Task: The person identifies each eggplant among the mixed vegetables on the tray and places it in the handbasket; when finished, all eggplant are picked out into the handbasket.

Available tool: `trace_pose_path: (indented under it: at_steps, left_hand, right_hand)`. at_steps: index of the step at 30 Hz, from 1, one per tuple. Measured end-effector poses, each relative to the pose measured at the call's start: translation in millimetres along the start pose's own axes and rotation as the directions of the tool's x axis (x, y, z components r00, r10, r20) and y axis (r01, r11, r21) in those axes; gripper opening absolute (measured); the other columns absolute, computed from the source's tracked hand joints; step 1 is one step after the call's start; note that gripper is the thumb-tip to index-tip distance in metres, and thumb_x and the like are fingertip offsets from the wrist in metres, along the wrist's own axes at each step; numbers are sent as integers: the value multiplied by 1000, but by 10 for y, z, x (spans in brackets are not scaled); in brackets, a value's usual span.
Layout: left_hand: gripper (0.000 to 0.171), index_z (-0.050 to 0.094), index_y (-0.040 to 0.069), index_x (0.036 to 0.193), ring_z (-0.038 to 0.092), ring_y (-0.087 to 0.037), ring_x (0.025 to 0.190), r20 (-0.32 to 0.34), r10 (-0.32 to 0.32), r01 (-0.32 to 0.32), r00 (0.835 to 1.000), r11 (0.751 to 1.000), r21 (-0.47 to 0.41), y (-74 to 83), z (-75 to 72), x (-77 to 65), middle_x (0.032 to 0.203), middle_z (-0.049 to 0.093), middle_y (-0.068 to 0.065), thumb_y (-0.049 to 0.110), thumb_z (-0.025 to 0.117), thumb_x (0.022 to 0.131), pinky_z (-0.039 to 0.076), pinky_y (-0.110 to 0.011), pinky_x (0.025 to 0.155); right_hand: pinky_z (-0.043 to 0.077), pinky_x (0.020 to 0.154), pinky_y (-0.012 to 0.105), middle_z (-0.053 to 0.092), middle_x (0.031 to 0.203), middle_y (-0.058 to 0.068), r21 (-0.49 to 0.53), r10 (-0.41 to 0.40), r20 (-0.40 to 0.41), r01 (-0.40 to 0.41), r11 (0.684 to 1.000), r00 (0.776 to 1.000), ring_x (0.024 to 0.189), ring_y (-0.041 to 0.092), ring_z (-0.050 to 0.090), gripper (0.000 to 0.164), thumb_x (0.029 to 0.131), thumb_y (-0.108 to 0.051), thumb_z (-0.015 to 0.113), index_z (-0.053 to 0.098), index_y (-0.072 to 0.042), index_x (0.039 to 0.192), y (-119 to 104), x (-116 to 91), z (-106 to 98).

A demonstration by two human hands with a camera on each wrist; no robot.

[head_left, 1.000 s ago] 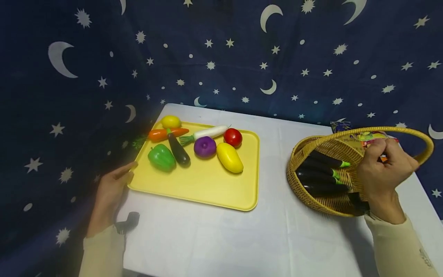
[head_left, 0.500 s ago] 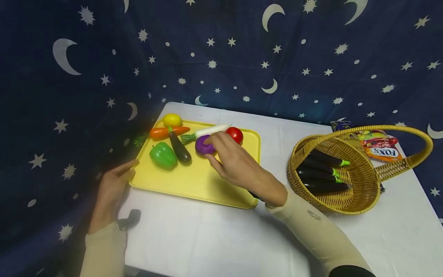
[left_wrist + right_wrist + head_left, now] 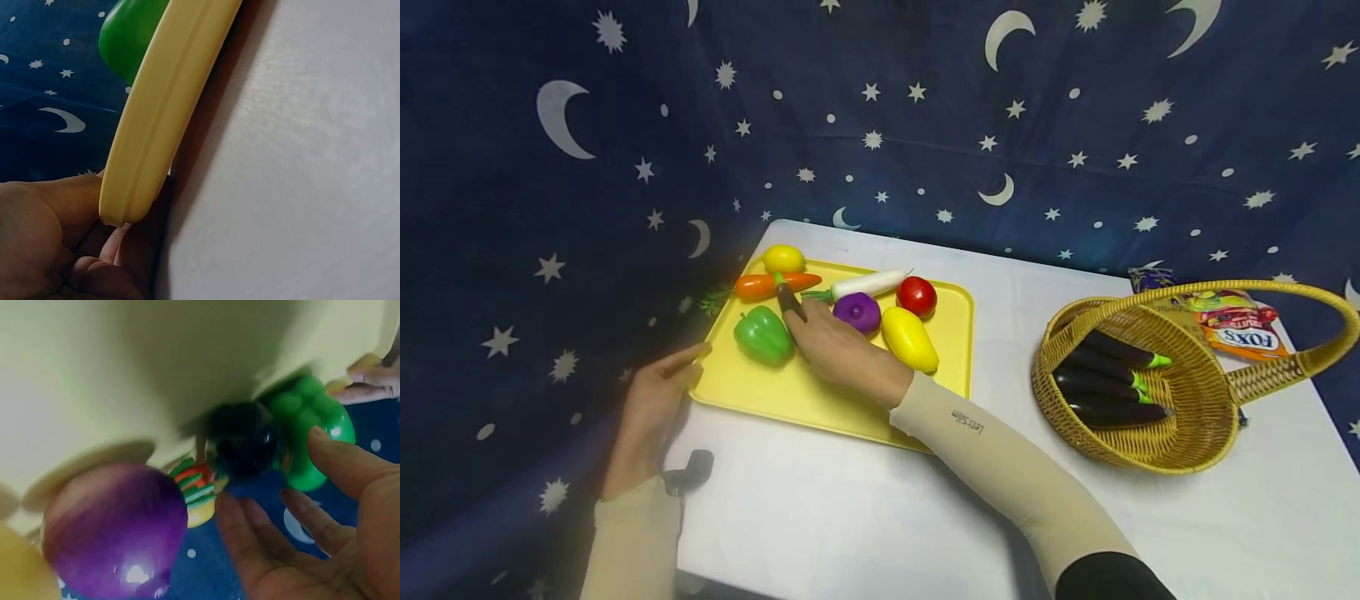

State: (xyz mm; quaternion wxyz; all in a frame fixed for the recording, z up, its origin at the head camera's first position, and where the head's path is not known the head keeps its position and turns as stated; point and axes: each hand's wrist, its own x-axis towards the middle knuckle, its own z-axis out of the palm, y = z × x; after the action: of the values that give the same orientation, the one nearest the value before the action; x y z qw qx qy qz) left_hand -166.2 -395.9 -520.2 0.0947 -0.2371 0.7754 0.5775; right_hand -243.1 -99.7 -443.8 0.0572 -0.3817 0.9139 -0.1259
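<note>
My left hand (image 3: 651, 404) grips the left edge of the yellow tray (image 3: 831, 423). In the left wrist view its thumb lies on the near side of the rim and its fingers curl under the tray (image 3: 159, 119). My right hand (image 3: 838, 346) is over the tray at a dark eggplant (image 3: 787, 300), covering its lower part. The right wrist view shows the thumb and fingers spread apart, close to the eggplant's rounded end (image 3: 247, 444). A green bell pepper (image 3: 763, 335) lies to the left of the eggplant, and a round purple vegetable (image 3: 857, 312) to the right.
Also on the tray are a lemon (image 3: 783, 258), a carrot (image 3: 756, 287), a white radish (image 3: 872, 284), a tomato (image 3: 917, 297) and a mango (image 3: 910, 340). A wicker basket (image 3: 1206, 442) with several eggplants stands at right, candy bags (image 3: 1243, 325) behind it.
My right hand has left the basket, where an eggplant was dropped in, and moved left across the tray, past the purple vegetable, to the eggplant. The left hand keeps its grip on the tray.
</note>
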Motion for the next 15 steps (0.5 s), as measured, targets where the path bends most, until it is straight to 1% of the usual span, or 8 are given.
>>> trace_pose_path:
  at_steps: [1,4,6,8,9,10,12,15]
  left_hand:
    - [45,58,33,154,43,-11,145,3,4,-4,1000,1000,-2,5,6,-7,173,40,4,38,59,109,51,-24,113]
    - [45,58,32,154,35,-19,159,-3,-2,2,1000,1000,-13,28,15,-25,173,40,3,37,59,110,39,-43,130]
    - [45,58,31,154,32,-21,162,-5,-2,2,1000,1000,-25,42,13,-32,173,39,3,36,59,110,34,-49,133]
    - [45,58,32,154,33,-19,161,-8,-3,3,1000,1000,-29,50,9,-35,173,39,4,36,59,110,34,-47,133]
    - [45,58,32,154,36,-16,158,-9,-4,4,1000,1000,-21,47,3,-29,173,40,5,36,59,110,37,-44,132]
    - [44,58,32,154,48,-15,148,-12,-5,5,1000,1000,-20,42,2,-24,172,42,4,35,59,110,48,-38,123]
    - [44,59,33,154,57,-10,127,-15,-13,13,1000,1000,-17,32,2,-13,169,45,3,35,60,110,58,-27,104]
    - [44,58,34,153,54,-3,116,-11,-20,20,1000,1000,-10,22,5,-7,169,45,4,35,59,110,57,-16,86]
  right_hand:
    - [57,113,42,52,130,12,-13,-5,4,5,1000,1000,128,28,54,28,112,-16,48,48,-13,141,2,14,24]
    - [56,114,41,52,130,14,-62,-19,-7,19,998,1000,126,29,55,29,113,-14,45,48,-11,142,6,51,85]
    - [57,109,39,52,128,13,-84,-19,-29,17,996,999,121,28,56,30,113,-12,43,47,-10,143,9,77,117]
    - [59,105,38,52,126,13,-98,-16,-56,10,995,998,118,28,56,33,113,-10,42,45,-9,147,11,104,148]
    - [59,102,38,52,125,13,-101,-12,-66,6,995,998,116,28,56,36,113,-9,42,44,-8,149,10,115,160]
    - [60,101,38,52,125,14,-101,-8,-73,0,995,997,115,28,56,38,113,-8,41,42,-8,151,7,123,168]
    - [60,100,39,53,125,15,-97,1,-87,-10,995,996,113,29,57,43,113,-6,41,40,-7,155,1,136,186]
    - [60,101,40,53,126,16,-83,9,-87,-17,996,996,112,30,57,46,113,-5,41,38,-6,158,-12,128,193]
